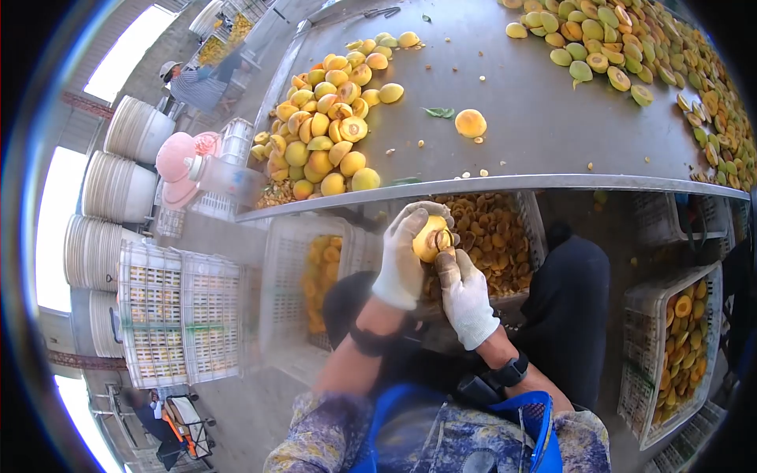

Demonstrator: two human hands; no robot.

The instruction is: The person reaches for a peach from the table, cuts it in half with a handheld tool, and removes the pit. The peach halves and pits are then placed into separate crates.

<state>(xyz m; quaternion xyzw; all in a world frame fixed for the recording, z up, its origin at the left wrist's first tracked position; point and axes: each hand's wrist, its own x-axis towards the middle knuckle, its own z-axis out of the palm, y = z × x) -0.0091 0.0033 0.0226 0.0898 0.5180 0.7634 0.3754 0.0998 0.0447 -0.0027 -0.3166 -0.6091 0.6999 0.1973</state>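
My left hand, in a white glove with grimy fingertips, is closed round a yellow peach just below the metal table's front edge. My right hand, gloved too, pinches a small pitting tool with a curved metal loop against the peach's cut face. Its handle is hidden in the fingers. Beneath both hands stands a crate of peach halves. On the table, a pile of peaches lies at the left, and a single peach sits near the middle.
More peach halves cover the table's right side. White crates stand on the floor at both sides of my legs. Stacked buckets line the left. One person in a pink hat and others are further off.
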